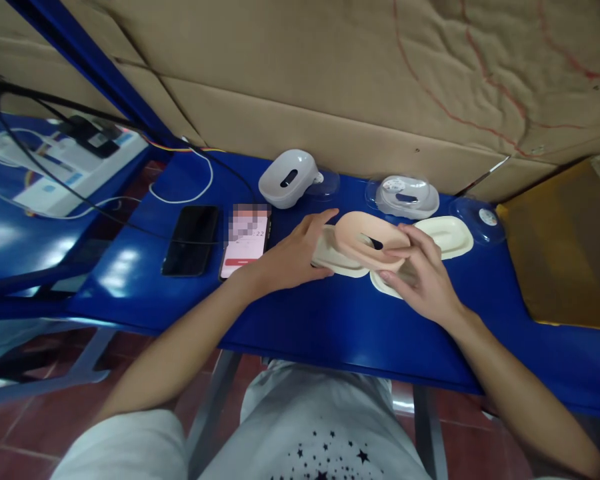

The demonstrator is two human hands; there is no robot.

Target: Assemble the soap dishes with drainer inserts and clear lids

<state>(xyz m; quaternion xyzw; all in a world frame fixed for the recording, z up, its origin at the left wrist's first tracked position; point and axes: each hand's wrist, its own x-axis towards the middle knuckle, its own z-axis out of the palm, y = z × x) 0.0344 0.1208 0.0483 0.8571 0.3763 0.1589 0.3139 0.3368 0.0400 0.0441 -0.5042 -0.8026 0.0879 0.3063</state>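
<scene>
A peach oval dish with a dark slot in its bottom, resembling a soap dish, is tilted above the table. My right hand grips its right end between thumb and fingers. My left hand has thumb and fingers spread at the left end of a cream oval tray; whether it touches the tray I cannot tell. Below my right hand, a second cream tray is mostly hidden. Another cream tray lies behind the right fingers.
Toward the back of the blue table are a pale slotted dish, another pale dish and a clear lid. Two phones lie left, crossed by a black cable. A yellow-brown package stands right, cardboard behind.
</scene>
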